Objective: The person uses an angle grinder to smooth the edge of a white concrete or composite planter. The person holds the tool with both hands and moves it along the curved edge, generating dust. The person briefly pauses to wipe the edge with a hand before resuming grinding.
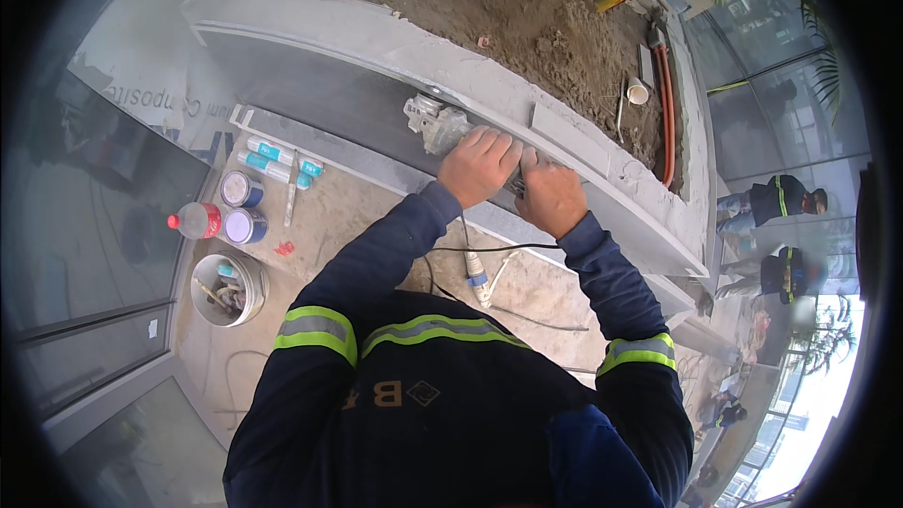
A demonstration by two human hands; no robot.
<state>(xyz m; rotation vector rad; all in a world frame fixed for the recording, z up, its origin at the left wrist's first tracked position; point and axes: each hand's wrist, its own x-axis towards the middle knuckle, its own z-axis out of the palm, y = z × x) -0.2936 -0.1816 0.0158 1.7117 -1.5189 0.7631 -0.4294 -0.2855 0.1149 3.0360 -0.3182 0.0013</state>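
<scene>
A dust-covered power tool [431, 120] lies sideways against the grey vertical face of the planter [310, 80], its head toward my left. My left hand [480, 165] wraps over the tool's body, just behind that head. My right hand [550, 193] is closed around its rear part, close beside the left, and hides much of it. A cord with a pale plug connector [475, 273] hangs below my hands onto the dusty floor. The pale ledge [282, 132] runs along the bottom of the face, under the tool.
White-blue tubes [270, 155], a scraper [292, 188], two cans [243, 224], a red-capped bottle [196, 220] and a bucket [228, 292] stand or lie at left by glass panels [103, 226]. Soil [555, 28], palm fronds and red pipes fill the planter. Several people [785, 198] appear at far right.
</scene>
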